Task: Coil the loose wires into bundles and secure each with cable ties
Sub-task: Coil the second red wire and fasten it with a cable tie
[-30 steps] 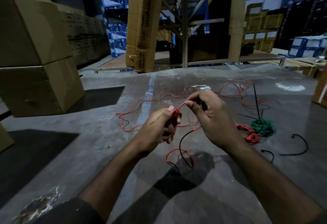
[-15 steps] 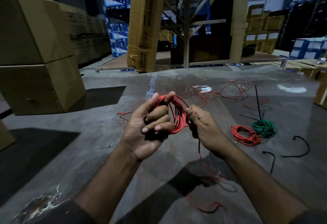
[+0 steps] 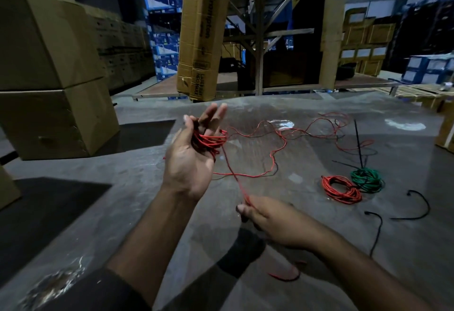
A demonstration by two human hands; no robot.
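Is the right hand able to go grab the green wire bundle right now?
Probably not right away. The right hand is pinching the red wire that runs up to the left hand, so it is busy. The floor between it and the green wire bundle looks free, apart from the red bundle beside it.

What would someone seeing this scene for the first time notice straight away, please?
The left hand, raised palm-up mid-frame, carries a bunch of red wire loops, while the right hand below pinches a taut strand running up to them. On the grey table to the right lie a finished red coil and a green coil touching it.
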